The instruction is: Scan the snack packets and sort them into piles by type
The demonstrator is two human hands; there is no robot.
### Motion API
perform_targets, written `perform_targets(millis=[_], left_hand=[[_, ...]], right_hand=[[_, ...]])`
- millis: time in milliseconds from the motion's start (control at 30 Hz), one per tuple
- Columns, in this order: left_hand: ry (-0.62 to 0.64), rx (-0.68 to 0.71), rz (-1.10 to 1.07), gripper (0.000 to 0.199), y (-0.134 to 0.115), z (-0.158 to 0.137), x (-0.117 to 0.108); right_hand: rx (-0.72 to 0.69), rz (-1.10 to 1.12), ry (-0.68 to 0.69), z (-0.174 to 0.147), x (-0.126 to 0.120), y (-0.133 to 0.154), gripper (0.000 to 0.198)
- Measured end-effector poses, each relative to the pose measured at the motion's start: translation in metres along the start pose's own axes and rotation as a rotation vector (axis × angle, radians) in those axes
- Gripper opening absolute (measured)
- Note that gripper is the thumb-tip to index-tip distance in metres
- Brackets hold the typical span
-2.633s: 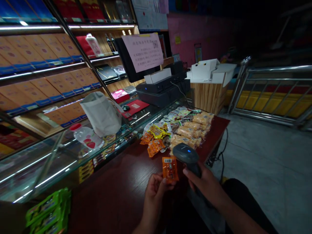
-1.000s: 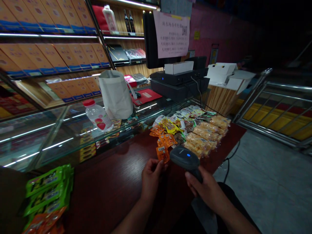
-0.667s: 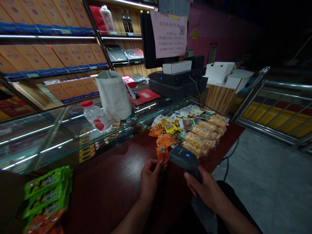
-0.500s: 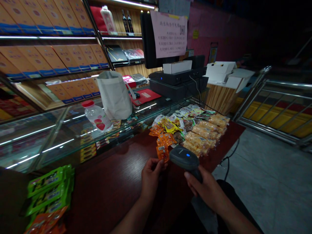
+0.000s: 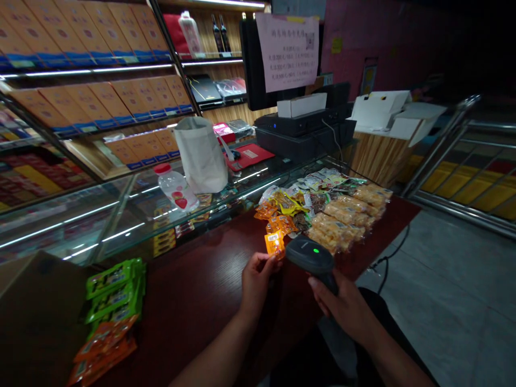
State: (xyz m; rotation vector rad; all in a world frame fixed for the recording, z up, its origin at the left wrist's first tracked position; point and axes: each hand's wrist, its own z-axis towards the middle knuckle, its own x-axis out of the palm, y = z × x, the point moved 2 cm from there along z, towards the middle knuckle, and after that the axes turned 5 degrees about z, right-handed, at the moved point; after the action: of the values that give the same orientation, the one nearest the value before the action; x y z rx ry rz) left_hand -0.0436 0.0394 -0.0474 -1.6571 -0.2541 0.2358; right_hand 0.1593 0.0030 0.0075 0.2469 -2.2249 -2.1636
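Between thumb and fingers, my left hand (image 5: 260, 279) pinches the lower edge of a small orange snack packet (image 5: 274, 243). Bright light falls on the packet's face. My right hand (image 5: 341, 303) is wrapped round the handle of a dark barcode scanner (image 5: 308, 255), whose top light glows green. The scanner's head points left at the packet, a short gap apart. Just behind lie more orange packets (image 5: 281, 223), a yellow packet (image 5: 287, 203) and several clear bags of pale puffed snacks (image 5: 336, 228).
Green packets (image 5: 115, 293) and orange packets (image 5: 105, 344) lie at the left beside a cardboard box (image 5: 40, 312). A bottle with a red cap (image 5: 176, 188) and a whitish bag (image 5: 201, 156) stand on the glass counter. Behind is a monitor (image 5: 252, 64); a metal railing (image 5: 447, 145) stands right.
The scanner's light has turned from blue to green, and a bright glow now lights the packet. The view has shifted slightly left. Both hands keep their grips.
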Motion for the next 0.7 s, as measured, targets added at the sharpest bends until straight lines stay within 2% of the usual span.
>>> perform_targets(millis=[133, 300, 400, 533, 700], left_hand=[[-0.022, -0.028, -0.074, 0.042, 0.000, -0.002, 0.002], [-0.094, -0.049, -0.211, 0.047, -0.006, -0.011, 0.006], [-0.151, -0.088, -0.340, 0.049, -0.009, -0.025, -0.003], [-0.275, -0.168, -0.430, 0.039, -0.012, -0.067, -0.036], [-0.680, -0.208, -0.448, 0.013, -0.014, -0.137, -0.100]], right_hand=[[0.021, 0.033, 0.044, 0.000, -0.002, 0.000, 0.033], [0.023, -0.054, 0.092, -0.005, -0.012, -0.009, 0.037], [0.028, -0.107, 0.126, -0.008, -0.019, -0.020, 0.041], [0.024, -0.144, 0.168, -0.009, -0.029, -0.034, 0.045], [0.030, -0.137, 0.197, -0.004, -0.035, -0.042, 0.050]])
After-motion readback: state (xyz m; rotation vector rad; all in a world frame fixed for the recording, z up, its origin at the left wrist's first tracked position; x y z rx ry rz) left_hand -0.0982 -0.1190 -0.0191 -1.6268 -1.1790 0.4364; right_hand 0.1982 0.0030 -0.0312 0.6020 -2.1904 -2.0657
